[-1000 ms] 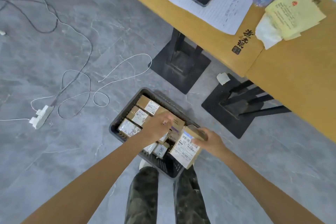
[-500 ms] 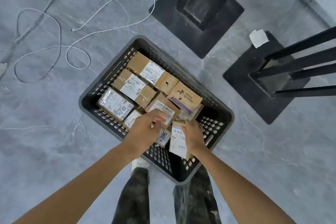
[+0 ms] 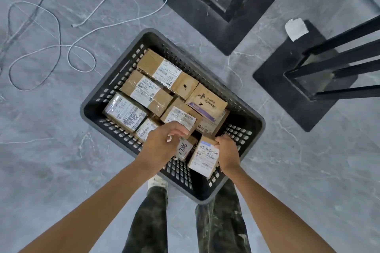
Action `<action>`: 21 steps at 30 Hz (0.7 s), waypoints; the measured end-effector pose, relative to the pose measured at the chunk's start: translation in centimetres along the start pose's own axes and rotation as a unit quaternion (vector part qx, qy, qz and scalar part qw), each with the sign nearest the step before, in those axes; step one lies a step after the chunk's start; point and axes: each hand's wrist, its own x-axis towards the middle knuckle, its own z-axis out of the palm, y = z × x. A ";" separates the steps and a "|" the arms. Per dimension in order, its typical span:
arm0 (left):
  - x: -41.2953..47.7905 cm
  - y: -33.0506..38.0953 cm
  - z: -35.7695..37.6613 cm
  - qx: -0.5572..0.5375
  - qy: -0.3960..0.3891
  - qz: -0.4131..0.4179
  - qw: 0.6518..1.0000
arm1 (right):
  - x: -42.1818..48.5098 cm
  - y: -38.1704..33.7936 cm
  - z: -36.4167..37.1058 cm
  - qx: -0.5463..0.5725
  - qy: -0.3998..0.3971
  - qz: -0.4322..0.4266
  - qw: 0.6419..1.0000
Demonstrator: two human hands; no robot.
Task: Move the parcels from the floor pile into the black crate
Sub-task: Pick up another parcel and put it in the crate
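The black perforated crate (image 3: 240, 107) stands on the grey floor right in front of my feet, holding several brown cardboard parcels with white labels. My right hand (image 3: 227, 153) grips a small labelled parcel (image 3: 204, 156) by its top edge, upright against the crate's near right wall. My left hand (image 3: 164, 142) hovers over the near middle of the crate, fingers curled at the edge of a parcel (image 3: 181, 116) and above one marked "786" (image 3: 183, 148). Whether the left hand grips anything is unclear. No floor pile is in view.
Two black table bases (image 3: 222, 6) (image 3: 304, 76) stand on the floor beyond and right of the crate, with a scrap of white paper (image 3: 296, 28) between them. White and dark cables (image 3: 86, 33) loop over the floor at the left. My legs (image 3: 185, 222) are below.
My head has tipped down and closer, so the table top left the view and the crate looks larger. My right hand lowered its parcel into the crate's near right corner.
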 end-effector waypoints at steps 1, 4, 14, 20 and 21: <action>0.1 0.1 -0.1 -0.001 0.004 -0.003 1.000 | 0.0 0.2 0.2 -0.036 0.006 -0.002 0.999; 0.5 0.2 -0.2 0.010 0.015 -0.007 1.000 | -0.1 0.7 1.4 -0.072 -0.025 0.000 0.997; 0.6 -1.0 0.4 0.035 -0.021 -0.034 0.999 | -0.3 1.4 4.6 -0.320 -0.245 -0.034 0.915; -0.3 0.4 -0.2 0.034 -0.025 -0.042 0.998 | 0.0 1.0 4.1 -0.236 -0.226 -0.007 0.945; -0.4 0.6 -0.4 0.035 -0.023 -0.041 0.998 | 0.3 0.9 4.1 -0.218 -0.207 -0.005 0.954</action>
